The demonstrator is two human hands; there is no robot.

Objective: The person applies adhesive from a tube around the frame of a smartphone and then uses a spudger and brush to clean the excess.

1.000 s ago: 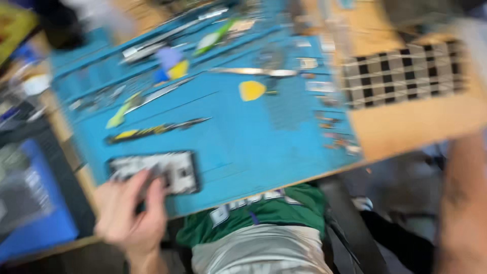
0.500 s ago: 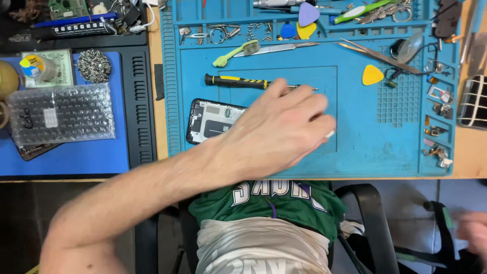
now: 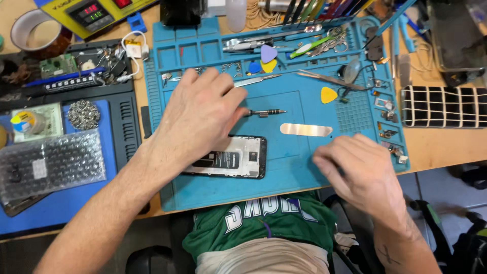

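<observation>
Hands over the blue work mat (image 3: 203, 195) on the counter (image 3: 441, 147). Left hand (image 3: 200, 114), fingers spread and palm down, covers the handle of a small screwdriver (image 3: 266, 112) whose tip points to 3 o'clock; whether it grips the handle cannot be told. Just below, at 6 o'clock of that hand, lies an opened phone (image 3: 231, 157), back off, internals exposed. Right hand (image 3: 355, 167), loosely curled and empty, rests at the mat's lower right edge; a flat metal pry strip (image 3: 306, 130) lies at its 11 o'clock, a yellow pick (image 3: 328, 95) beyond. The phone is judged light, rigid and fragile: hold it by the frame edges, off the bare board. The screwdriver is thin and apt to roll.
</observation>
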